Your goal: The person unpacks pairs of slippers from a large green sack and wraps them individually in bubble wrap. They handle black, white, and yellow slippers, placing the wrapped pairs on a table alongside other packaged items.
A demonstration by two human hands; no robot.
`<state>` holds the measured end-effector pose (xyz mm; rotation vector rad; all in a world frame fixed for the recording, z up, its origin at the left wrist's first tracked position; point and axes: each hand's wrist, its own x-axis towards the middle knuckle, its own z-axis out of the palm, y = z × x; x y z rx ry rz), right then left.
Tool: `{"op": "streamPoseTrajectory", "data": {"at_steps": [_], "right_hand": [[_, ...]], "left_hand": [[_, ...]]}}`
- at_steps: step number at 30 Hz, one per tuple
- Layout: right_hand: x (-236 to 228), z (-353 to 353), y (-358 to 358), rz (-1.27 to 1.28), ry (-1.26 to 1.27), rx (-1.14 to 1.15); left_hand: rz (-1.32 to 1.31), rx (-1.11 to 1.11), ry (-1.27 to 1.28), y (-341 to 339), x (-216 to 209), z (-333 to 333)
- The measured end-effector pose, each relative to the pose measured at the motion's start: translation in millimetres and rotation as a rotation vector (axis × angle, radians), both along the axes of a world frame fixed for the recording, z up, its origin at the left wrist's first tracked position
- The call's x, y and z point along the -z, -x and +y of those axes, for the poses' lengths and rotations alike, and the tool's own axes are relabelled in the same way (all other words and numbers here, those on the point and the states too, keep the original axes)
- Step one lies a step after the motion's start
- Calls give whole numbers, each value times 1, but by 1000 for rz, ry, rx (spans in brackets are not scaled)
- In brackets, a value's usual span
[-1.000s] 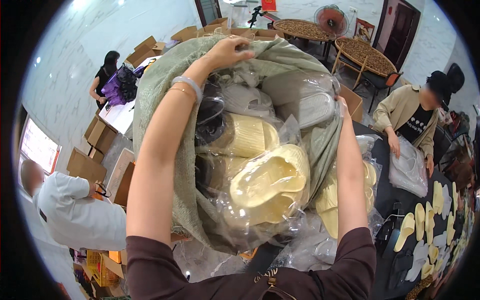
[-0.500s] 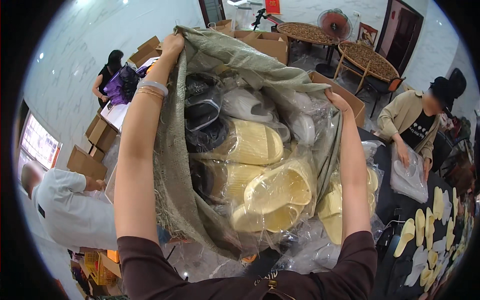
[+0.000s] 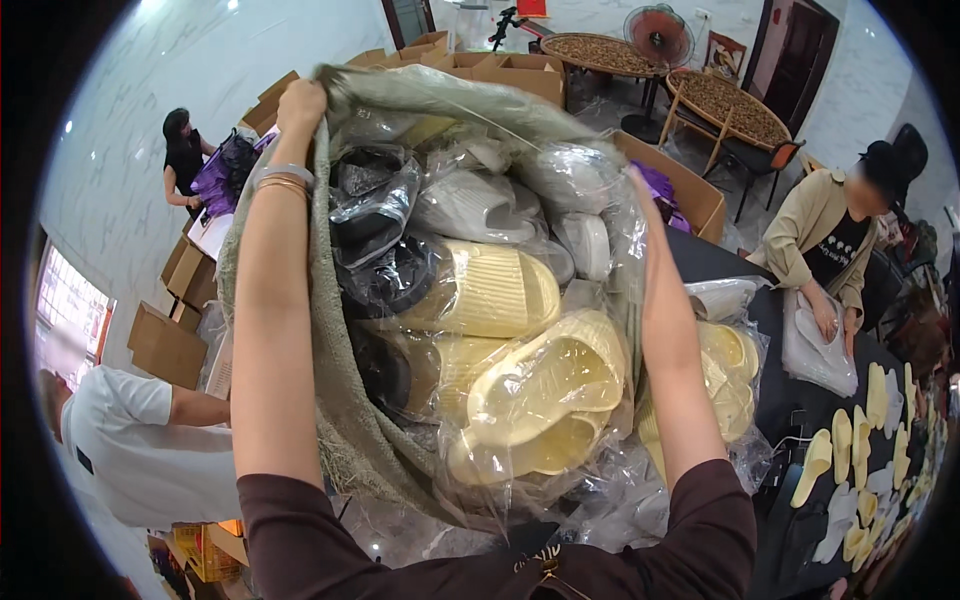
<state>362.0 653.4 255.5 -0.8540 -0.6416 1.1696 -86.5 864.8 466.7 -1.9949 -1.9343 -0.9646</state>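
Note:
A greenish woven sack (image 3: 345, 350) stands open-mouthed in front of me, full of slippers in clear plastic bags. At its far left rim, my left hand (image 3: 302, 105) is closed round the gathered cloth. My right hand (image 3: 637, 190) is at the far right rim, closed on the cloth, its fingers partly hidden. Bagged yellow slippers (image 3: 545, 380) lie on top at the near side, with black slippers (image 3: 385, 270) to their left. Bagged light grey slippers (image 3: 480, 208) lie farther back.
On the right, a dark table (image 3: 770, 350) carries loose yellow slippers (image 3: 842, 440) and more bagged pairs. A person (image 3: 820, 240) there handles a bagged pale item. Two others stand left, near cardboard boxes (image 3: 168, 340). Round trays (image 3: 735, 108) and a fan (image 3: 658, 38) are behind.
Both hands have moved left with the sack's rim, the left one also slightly down. The rim is folded back wider, baring more of the bagged slippers.

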Motion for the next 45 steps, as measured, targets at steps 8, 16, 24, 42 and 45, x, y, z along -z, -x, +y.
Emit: {"op": "streamPoseTrajectory", "data": {"at_steps": [8, 16, 24, 42, 45], "right_hand": [[19, 16, 22, -1368, 578, 254], [-30, -64, 49, -1842, -153, 681], [-21, -216, 75, -2059, 9, 708], [128, -79, -34, -631, 638, 887], [143, -81, -38, -671, 765, 903]], "left_hand": [[281, 35, -271, -10, 25, -49], [555, 465, -402, -70, 21, -174], [535, 279, 52, 50, 34, -388], [-1701, 29, 219, 218, 270, -349], [-1025, 225, 72, 189, 279, -348]]}}
